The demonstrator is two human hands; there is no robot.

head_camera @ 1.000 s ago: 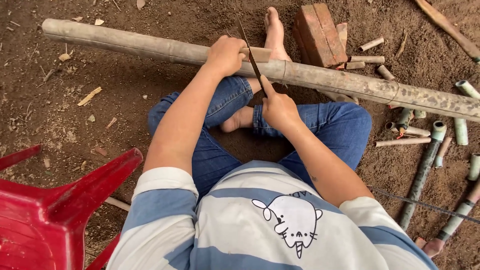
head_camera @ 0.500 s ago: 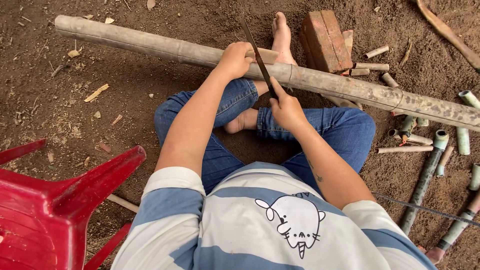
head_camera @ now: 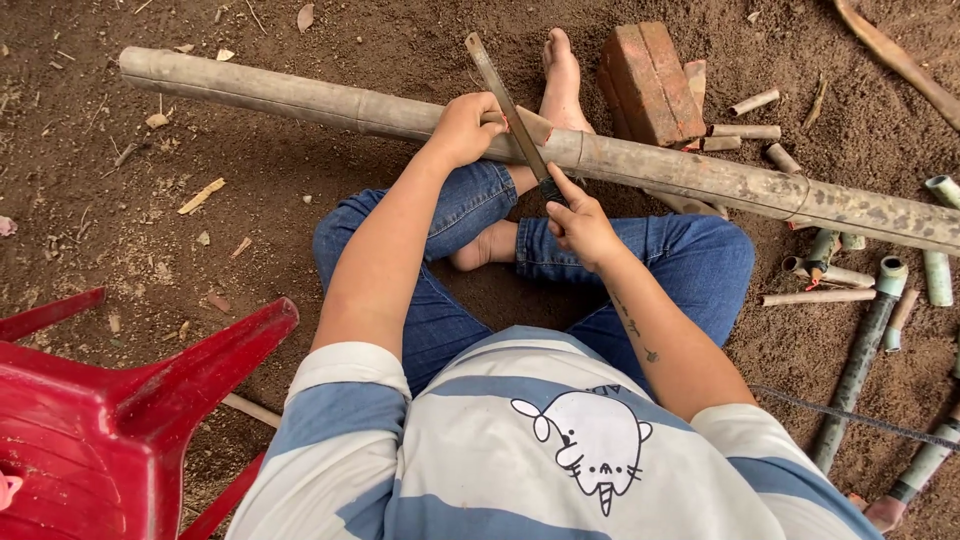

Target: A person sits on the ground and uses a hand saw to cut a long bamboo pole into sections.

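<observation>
Long bamboo pole [head_camera: 700, 175] is lying across the dirt ground [head_camera: 250, 230], running from upper left to right edge, resting over the person's lap area with one bare foot [head_camera: 560, 85] sticking out beyond it. Red plastic chair [head_camera: 110, 410] is sitting at lower left, tipped, well apart from the pole. Red brick [head_camera: 650, 80] is sitting just behind the pole, right of the foot. Short cut bamboo pieces [head_camera: 870, 330] are lying scattered on the right, green and brown, near the pole's right end.

Left hand [head_camera: 465, 130] is wrapping closed around the pole, pinning it down, touching the blade. Right hand [head_camera: 580, 225] is gripping the dark handle of a long knife [head_camera: 505, 95], fist closed. Blade is angling up and away from the hand, crossing over the pole right beside the left hand's fingers; can't tell how deep the edge is sitting in the bamboo.
</observation>
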